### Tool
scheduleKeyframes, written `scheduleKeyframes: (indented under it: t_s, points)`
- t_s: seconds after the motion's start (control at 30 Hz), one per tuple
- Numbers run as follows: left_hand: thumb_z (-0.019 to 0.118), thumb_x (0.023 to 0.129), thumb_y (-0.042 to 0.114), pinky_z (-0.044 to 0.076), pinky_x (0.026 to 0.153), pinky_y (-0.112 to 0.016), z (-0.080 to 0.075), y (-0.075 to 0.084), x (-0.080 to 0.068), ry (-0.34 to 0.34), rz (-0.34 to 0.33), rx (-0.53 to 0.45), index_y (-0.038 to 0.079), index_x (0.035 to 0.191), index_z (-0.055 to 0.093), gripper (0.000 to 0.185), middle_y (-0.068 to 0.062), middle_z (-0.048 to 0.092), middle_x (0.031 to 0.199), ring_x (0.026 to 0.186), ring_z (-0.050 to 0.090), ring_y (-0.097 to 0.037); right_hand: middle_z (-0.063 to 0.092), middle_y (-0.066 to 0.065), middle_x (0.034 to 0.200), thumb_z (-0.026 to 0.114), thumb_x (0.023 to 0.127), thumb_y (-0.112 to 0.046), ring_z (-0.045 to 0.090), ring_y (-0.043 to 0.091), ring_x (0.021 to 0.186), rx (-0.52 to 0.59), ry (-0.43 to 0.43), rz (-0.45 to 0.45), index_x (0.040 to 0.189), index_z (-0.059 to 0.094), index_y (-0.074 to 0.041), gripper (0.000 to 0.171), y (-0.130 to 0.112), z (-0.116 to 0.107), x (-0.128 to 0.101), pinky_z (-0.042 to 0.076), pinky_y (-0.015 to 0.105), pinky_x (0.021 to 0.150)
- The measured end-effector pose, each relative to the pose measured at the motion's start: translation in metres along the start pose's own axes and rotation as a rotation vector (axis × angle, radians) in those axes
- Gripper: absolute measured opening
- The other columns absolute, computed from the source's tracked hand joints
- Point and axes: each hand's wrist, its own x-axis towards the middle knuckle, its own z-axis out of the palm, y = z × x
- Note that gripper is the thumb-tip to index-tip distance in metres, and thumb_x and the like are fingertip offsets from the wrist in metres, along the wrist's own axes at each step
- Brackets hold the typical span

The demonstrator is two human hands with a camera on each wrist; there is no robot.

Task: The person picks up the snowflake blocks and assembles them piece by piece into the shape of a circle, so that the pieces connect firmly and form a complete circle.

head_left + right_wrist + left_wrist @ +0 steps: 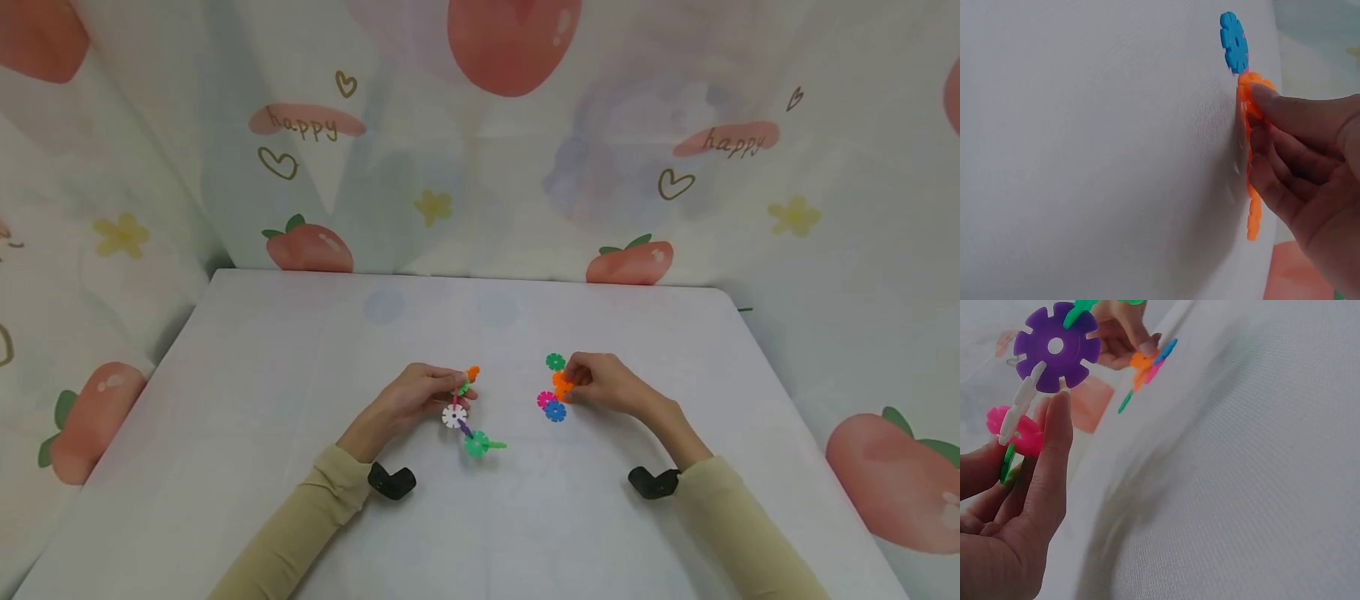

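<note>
Centrally on the white cloth-covered table [300, 375], the left hand [411, 398] pinches a chain of interlocked plastic snowflake discs [465, 412], holding its upper part while the chain trails toward 5 o'clock, down to a green disc [477, 443] resting on the cloth. From the head view the chain shows an orange piece [472, 372] at the top, a white disc [453, 416] in the middle and a sliver of purple below it. Only the left wrist view reveals that purple piece as a full notched purple disc [1055, 345], with the white disc [1020, 403] edge-on slotted into it and a pink disc [1013, 430] tucked behind the fingers [1054, 456], which are curled round the chain.

At 3 o'clock from the chain, well apart, the right hand [609, 383] grips an orange plastic snowflake disc [562, 385] between thumb and fingers. Just beside it, at 7 o'clock, lie a pink disc [545, 399] and a blue disc [555, 411], touching each other; a loose green disc [555, 362] sits at 11 o'clock from the orange one. The right wrist view shows the orange disc [1250, 156] edge-on against the cloth with fingertips [1269, 100] pressed on it, and the blue disc [1233, 42] beyond; the loose green disc is out of its frame.

Both forearms wear beige sleeves [315, 508], with black wrist mounts [391, 481] beneath. A strawberry-printed curtain [487, 150] hangs around the table at 12 o'clock.
</note>
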Motion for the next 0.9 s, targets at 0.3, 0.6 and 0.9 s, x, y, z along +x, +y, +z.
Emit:
scheduleKeyframes:
  t_s: [0.3, 0.6, 0.9]
  points:
    - [0.065, 0.102, 0.019, 0.061, 0.085, -0.027, 0.001, 0.003, 0.0, 0.019, 0.01, -0.012, -0.009, 0.13, 0.065, 0.04, -0.011, 0.079, 0.1, 0.083, 0.076, -0.013, 0.068, 0.0, 0.083, 0.073, 0.094, -0.01, 0.062, 0.016, 0.078, 0.13, 0.091, -0.045, 0.105, 0.073, -0.006, 0.013, -0.018, 0.011, 0.008, 0.055, 0.022, 0.07]
    - [0.064, 0.103, 0.018, 0.062, 0.084, -0.028, 0.004, 0.004, 0.0, 0.045, 0.002, 0.021, -0.007, 0.129, 0.067, 0.037, -0.006, 0.078, 0.093, 0.084, 0.076, -0.013, 0.071, 0.01, 0.075, 0.073, 0.096, -0.016, 0.064, 0.022, 0.066, 0.305, 0.113, -0.093, 0.11, 0.072, -0.009, 0.016, -0.041, 0.021, 0.023, 0.052, 0.026, 0.069]
    - [0.064, 0.103, 0.02, 0.062, 0.084, -0.029, 0.008, 0.005, 0.001, 0.054, -0.001, 0.043, -0.005, 0.129, 0.068, 0.036, -0.007, 0.078, 0.092, 0.083, 0.076, -0.014, 0.074, 0.007, 0.083, 0.068, 0.099, -0.01, 0.067, 0.035, 0.073, 0.41, 0.101, -0.103, 0.115, 0.074, -0.006, 0.017, -0.057, 0.027, 0.036, 0.059, 0.027, 0.066]
